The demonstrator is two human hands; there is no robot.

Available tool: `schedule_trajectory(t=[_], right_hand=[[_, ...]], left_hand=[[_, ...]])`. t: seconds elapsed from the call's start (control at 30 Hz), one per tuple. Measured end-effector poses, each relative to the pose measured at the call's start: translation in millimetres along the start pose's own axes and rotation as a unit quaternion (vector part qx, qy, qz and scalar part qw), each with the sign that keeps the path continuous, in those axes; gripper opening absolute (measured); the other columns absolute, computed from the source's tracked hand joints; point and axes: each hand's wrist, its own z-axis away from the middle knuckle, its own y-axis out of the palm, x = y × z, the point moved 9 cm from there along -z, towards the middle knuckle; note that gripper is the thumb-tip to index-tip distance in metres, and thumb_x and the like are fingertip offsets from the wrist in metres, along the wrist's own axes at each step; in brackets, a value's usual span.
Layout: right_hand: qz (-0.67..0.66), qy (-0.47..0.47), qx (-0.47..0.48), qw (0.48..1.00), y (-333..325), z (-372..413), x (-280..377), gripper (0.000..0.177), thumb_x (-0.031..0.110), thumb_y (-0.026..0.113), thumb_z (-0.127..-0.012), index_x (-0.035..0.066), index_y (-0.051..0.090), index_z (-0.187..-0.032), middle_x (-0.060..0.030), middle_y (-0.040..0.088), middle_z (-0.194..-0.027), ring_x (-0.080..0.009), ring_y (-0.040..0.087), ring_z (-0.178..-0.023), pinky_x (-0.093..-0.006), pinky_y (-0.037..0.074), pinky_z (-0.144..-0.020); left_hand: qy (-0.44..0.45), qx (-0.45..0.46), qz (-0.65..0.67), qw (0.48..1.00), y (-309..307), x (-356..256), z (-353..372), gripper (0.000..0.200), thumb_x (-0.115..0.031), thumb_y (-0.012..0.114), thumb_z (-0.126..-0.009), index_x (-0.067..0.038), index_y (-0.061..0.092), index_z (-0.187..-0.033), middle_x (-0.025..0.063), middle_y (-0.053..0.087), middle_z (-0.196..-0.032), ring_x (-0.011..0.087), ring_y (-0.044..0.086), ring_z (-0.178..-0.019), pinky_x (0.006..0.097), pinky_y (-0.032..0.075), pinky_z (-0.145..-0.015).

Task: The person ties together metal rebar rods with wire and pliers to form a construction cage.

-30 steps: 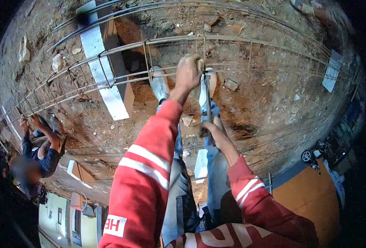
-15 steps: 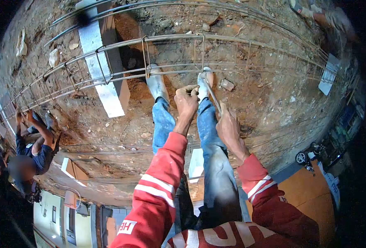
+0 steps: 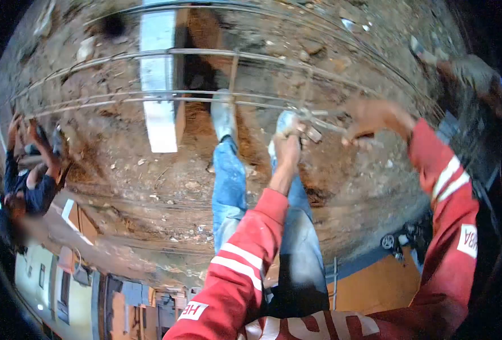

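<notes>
A long rebar cage (image 3: 200,100) of thin steel bars with square stirrups runs across the view above the ground. My left hand (image 3: 289,144) is closed by its lower bar, over the right shoe; what its fingers hold is too small to tell. My right hand (image 3: 370,122), blurred by motion, is wrapped round the handles of a metal tool (image 3: 327,122). The tool's head meets the lower bar just beside my left hand.
A white-topped block (image 3: 159,73) stands under the cage. At the left a person in a dark shirt (image 3: 38,184) reaches to the cage end. Another person (image 3: 471,76) is at the upper right. More bars (image 3: 217,7) lie beyond; a motorcycle (image 3: 406,238) stands lower right.
My right hand has swung up and right with the tool, whose head is now at the lower bar. My left hand has shifted right. The whole view has turned slightly.
</notes>
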Motion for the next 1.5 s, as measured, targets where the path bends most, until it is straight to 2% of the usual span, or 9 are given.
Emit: schedule_trajectory(t=[0.17, 0.27, 0.33, 0.73, 0.87, 1.0, 1.17, 1.23, 1.5], right_hand=[[-0.337, -0.055, -0.161, 0.926, 98, -23, -29, 0.053, 0.027, 0.073, -0.079, 0.007, 0.054, -0.124, -0.0028, 0.063, -0.093, -0.0118, 0.06, -0.076, -0.0272, 0.051, -0.066], [-0.863, -0.306, 0.181, 0.359, 187, -74, 10, 0.017, 0.023, 0.053, -0.094, 0.006, 0.052, -0.097, 0.001, 0.05, -0.068, -0.0097, 0.054, -0.053, -0.0197, 0.047, -0.046], [-0.875, -0.368, 0.258, 0.181, 211, -119, 37, 0.02, 0.027, 0.049, -0.096, 0.008, 0.053, -0.096, 0.0027, 0.05, -0.068, -0.0085, 0.054, -0.052, -0.02, 0.048, -0.047], [-0.482, -0.091, -0.301, 0.818, 186, -110, -37, 0.026, 0.026, 0.058, -0.091, 0.009, 0.052, -0.11, -0.0049, 0.06, -0.096, -0.0178, 0.059, -0.085, -0.0319, 0.052, -0.064], [-0.551, -0.113, -0.215, 0.798, 204, -137, -54, 0.026, 0.025, 0.057, -0.091, 0.01, 0.051, -0.111, -0.0027, 0.059, -0.09, -0.0157, 0.059, -0.078, -0.0299, 0.051, -0.059], [-0.809, -0.283, 0.221, 0.465, 214, -103, 6, 0.017, 0.027, 0.06, -0.091, 0.014, 0.056, -0.082, 0.0089, 0.049, -0.061, -0.0048, 0.047, -0.051, -0.0214, 0.04, -0.044], [-0.749, -0.17, -0.078, 0.635, 225, -155, -42, 0.03, 0.034, 0.062, -0.088, 0.012, 0.056, -0.107, 0.0034, 0.054, -0.068, -0.0089, 0.05, -0.054, -0.0227, 0.04, -0.045], [-0.325, -0.014, -0.395, 0.859, 189, -135, -68, 0.025, 0.03, 0.063, -0.086, 0.01, 0.058, -0.1, 0.0005, 0.054, -0.068, -0.0107, 0.052, -0.056, -0.0241, 0.041, -0.047], [-0.319, -0.071, -0.473, 0.819, 189, -126, -43, 0.018, 0.028, 0.063, -0.089, 0.012, 0.056, -0.086, 0.0043, 0.05, -0.062, -0.0087, 0.048, -0.051, -0.0264, 0.037, -0.045]], left_hand=[[0.056, -0.01, -0.197, 0.979, 8, 58, -63, 0.046, -0.048, 0.052, -0.093, -0.004, 0.065, -0.092, 0.0052, 0.06, -0.078, 0.0199, 0.056, -0.072, 0.0349, 0.043, -0.064], [-0.002, 0.026, -0.288, 0.957, 15, 61, -95, 0.048, -0.048, 0.054, -0.09, -0.002, 0.062, -0.101, 0.0101, 0.061, -0.089, 0.0231, 0.057, -0.083, 0.0375, 0.045, -0.071], [-0.017, 0.053, -0.317, 0.947, 20, 64, -109, 0.051, -0.048, 0.056, -0.089, 0.0, 0.061, -0.106, 0.0134, 0.061, -0.096, 0.0252, 0.058, -0.09, 0.0392, 0.045, -0.075], [0.053, -0.195, -0.325, 0.924, 20, 5, -39, 0.035, -0.028, 0.067, -0.072, 0.001, 0.066, -0.092, 0.0238, 0.068, -0.09, 0.0361, 0.068, -0.087, 0.0442, 0.053, -0.073], [-0.003, -0.143, -0.355, 0.924, 11, 20, -71, 0.043, -0.036, 0.064, -0.073, 0.001, 0.067, -0.096, 0.0246, 0.068, -0.096, 0.0371, 0.067, -0.091, 0.0457, 0.052, -0.078], [0.06, 0.104, -0.367, 0.922, 20, 66, -135, 0.058, -0.049, 0.062, -0.076, 0.003, 0.067, -0.099, 0.0223, 0.068, -0.101, 0.0367, 0.066, -0.09, 0.0459, 0.051, -0.073], [0.041, 0.073, -0.385, 0.919, 24, 51, -117, 0.047, -0.041, 0.056, -0.08, 0.003, 0.068, -0.094, 0.0216, 0.069, -0.094, 0.0305, 0.067, -0.088, 0.0442, 0.05, -0.074], [0.057, -0.024, -0.409, 0.911, 22, 35, -90, 0.045, -0.039, 0.056, -0.081, 0.002, 0.069, -0.095, 0.0218, 0.069, -0.096, 0.0324, 0.067, -0.089, 0.0465, 0.05, -0.076], [0.108, -0.037, -0.53, 0.84, 21, -20, -54, 0.043, -0.038, 0.064, -0.074, -0.002, 0.071, -0.098, 0.0204, 0.069, -0.1, 0.0366, 0.067, -0.09, 0.0492, 0.051, -0.079]])
